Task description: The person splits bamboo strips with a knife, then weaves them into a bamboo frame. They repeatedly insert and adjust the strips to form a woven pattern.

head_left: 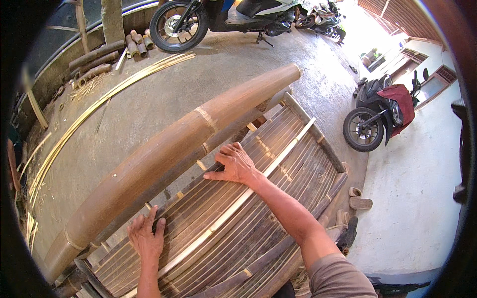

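Two bare hands at the far edge of a slatted bamboo panel, which ran diagonally across the centre and lower part of the frame. The left hand, at lower centre-left, was loosely spread, its thumb apart from the fingers; the right hand, at the centre, held its thumb wide of bent fingers. Neither showed a tool; whether the right fingertips hooked the outermost slat could not be told. A pale strip lay lengthwise among the darker slats, passing beneath the right forearm.

The step appeared to be steadying or aligning the edge slats. Good practice would have been even pressure at both contacts—slats flush and parallel—with fingertips clear of split edges.

Beyond the edge, a narrow gap, bridged by short pale crosspieces, separated the panel from a thick bamboo pole, leaving little finger room. Wider space was the concrete floor at upper left, bordered by long split strips; at right, a parked scooter and white wall limited movement.
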`<state>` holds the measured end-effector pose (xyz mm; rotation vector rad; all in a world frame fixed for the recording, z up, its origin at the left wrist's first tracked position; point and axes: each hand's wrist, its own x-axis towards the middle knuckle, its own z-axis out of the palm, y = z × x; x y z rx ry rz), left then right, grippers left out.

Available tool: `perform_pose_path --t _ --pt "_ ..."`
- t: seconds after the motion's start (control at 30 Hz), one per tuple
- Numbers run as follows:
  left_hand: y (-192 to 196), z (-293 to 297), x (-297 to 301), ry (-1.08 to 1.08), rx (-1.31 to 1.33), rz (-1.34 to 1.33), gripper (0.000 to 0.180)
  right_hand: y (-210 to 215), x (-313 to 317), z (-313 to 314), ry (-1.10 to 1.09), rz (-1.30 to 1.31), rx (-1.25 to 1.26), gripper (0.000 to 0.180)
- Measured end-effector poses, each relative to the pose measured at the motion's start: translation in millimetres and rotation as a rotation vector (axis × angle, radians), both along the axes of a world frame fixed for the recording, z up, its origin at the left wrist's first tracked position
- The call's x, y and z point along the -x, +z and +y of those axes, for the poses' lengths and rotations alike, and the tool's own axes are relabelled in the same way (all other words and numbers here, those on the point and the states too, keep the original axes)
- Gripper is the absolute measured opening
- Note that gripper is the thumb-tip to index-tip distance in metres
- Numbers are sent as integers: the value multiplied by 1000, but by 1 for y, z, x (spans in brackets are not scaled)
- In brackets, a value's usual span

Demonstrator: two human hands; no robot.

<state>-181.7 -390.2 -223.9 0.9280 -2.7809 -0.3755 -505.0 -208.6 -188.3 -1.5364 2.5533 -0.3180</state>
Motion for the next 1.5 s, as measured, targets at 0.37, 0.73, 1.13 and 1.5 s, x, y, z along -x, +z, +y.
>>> perform_pose_path --t 0.37,0.73,1.13,1.5 --pt "8 2 2 -23 71 -6 42 -11 6 1 -13 -15 234 52" --pt "26 0 4 6 -107 -70 40 -13 18 5 -288 -459 412 51" --pt "6 -1 0 -48 -10 -32 55 60 -130 66 -341 -187 662 30" --pt "30 57 -47 -245 -12 197 52 35 -460 287 -641 -146 544 16"
